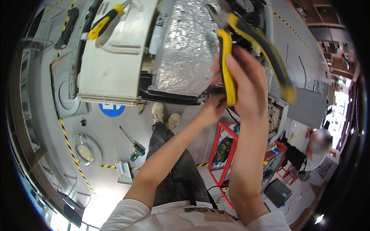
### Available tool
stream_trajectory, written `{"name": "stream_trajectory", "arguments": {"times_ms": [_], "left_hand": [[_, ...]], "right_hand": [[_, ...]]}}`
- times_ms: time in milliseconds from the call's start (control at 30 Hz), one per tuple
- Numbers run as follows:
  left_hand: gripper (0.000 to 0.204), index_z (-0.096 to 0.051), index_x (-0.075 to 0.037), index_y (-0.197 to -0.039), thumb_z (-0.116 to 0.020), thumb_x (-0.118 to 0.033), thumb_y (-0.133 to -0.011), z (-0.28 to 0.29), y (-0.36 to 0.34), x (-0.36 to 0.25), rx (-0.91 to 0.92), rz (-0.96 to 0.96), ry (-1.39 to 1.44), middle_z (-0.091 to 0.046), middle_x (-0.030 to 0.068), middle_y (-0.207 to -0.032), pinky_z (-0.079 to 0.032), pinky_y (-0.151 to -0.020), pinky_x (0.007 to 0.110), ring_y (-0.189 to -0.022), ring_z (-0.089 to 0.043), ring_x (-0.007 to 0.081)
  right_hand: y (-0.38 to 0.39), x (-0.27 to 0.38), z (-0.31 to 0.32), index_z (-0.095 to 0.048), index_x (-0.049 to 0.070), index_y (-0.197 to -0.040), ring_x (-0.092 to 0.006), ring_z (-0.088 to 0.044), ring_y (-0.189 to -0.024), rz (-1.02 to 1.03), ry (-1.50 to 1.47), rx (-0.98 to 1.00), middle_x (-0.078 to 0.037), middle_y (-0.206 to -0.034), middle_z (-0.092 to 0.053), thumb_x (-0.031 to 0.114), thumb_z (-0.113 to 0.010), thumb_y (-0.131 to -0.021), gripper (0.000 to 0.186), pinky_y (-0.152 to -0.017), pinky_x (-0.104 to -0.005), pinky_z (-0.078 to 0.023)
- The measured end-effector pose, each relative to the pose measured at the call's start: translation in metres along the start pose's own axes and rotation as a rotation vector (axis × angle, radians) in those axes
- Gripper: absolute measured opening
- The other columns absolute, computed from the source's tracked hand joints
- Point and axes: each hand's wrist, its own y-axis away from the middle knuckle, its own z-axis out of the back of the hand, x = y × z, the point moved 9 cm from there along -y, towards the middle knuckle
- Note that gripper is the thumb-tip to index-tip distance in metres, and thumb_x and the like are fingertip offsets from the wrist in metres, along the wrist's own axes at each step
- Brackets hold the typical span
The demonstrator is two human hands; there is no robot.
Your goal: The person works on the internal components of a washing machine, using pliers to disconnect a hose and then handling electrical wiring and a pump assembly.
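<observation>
My right hand (pixel 248 79) holds yellow-and-black diagonal cutting pliers (pixel 228 63). Their handles are spread wide, with one lying against my palm and the other standing apart to the right, blurred. The jaws point up over the opened appliance. Just below it, my left hand (pixel 214 109) is closed at the appliance's black lower edge (pixel 169 97); what its fingertips pinch is hidden, and a dark cable hangs close by. Crinkled silver foil (pixel 189 50) covers the middle of the appliance. A yellow-and-black screwdriver (pixel 106 23) rests on the cream-white panel (pixel 115 71) at its left.
On the floor lie a teal power drill (pixel 137 151), a round glass door (pixel 85 149) and a small tray (pixel 124 172). A red-framed cart (pixel 221 154) stands right of my legs. Another person (pixel 318 148) is at the far right. Yellow-black tape marks the floor.
</observation>
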Motion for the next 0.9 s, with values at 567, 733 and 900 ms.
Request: {"name": "stream_trajectory", "arguments": {"times_ms": [567, 733, 900], "left_hand": [[0.014, -0.056, -0.005, -0.110, -0.051, -0.013, -0.100, -0.012, 0.023, 0.021, 0.033, 0.422, 0.493, -0.061, 0.0013, -0.098, -0.048, -0.084, 0.026, -0.095, -0.061, 0.0138], [0.022, -0.057, -0.001, -0.116, -0.050, -0.016, -0.101, 0.009, 0.022, 0.024, -0.157, 0.440, 0.554, -0.063, 0.0040, -0.095, -0.047, -0.080, 0.023, -0.086, -0.060, 0.0114], [0.020, -0.058, -0.001, -0.107, -0.049, -0.019, -0.103, 0.008, 0.014, 0.011, -0.062, 0.399, 0.383, -0.062, 0.0047, -0.092, -0.043, -0.085, 0.024, -0.089, -0.057, 0.0104]], "right_hand": [[0.171, -0.098, 0.096, -0.057, -0.002, -0.121, -0.0209, -0.058, -0.082, -0.008, 0.536, -0.337, -0.013, -0.101, -0.060, -0.001, -0.057, -0.092, 0.029, -0.072, -0.0278, -0.046], [0.169, -0.148, 0.078, -0.054, -0.002, -0.123, -0.0174, -0.055, -0.079, -0.169, 0.216, -0.491, -0.010, -0.098, -0.059, 0.016, -0.069, -0.088, 0.042, -0.070, -0.0283, -0.046], [0.171, -0.156, 0.087, -0.054, -0.001, -0.107, -0.0097, -0.044, -0.065, -0.416, 0.298, -0.411, -0.002, -0.081, -0.053, 0.027, -0.087, -0.069, 0.057, -0.059, -0.0242, -0.042]]}}
